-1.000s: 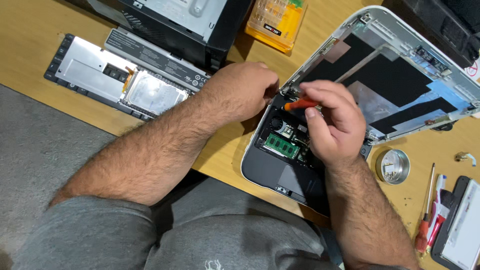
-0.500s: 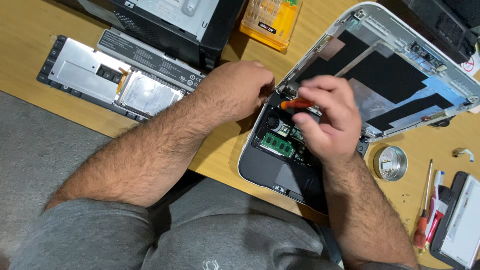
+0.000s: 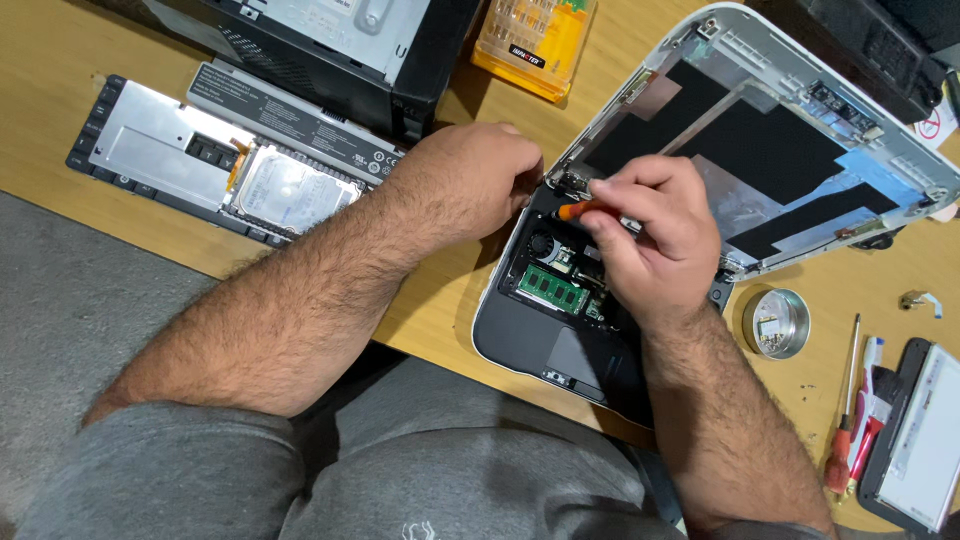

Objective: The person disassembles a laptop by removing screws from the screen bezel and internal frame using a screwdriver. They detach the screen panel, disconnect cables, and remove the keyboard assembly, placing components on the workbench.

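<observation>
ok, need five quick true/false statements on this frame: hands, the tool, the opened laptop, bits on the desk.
1. The right hand grips an orange-handled screwdriver. True.
2. The left hand lies flat on the grey floor. False: it rests at the hinge corner of the opened white-edged laptop.
3. A green memory module shows inside the laptop. True.
4. The small round metal tin sits on the laptop. False: it stands on the wooden desk, beside it.
5. The yellow plastic bit case lies beyond the hands. True.

Head camera looks steeply down, close over desk (image 3: 60,60).
</observation>
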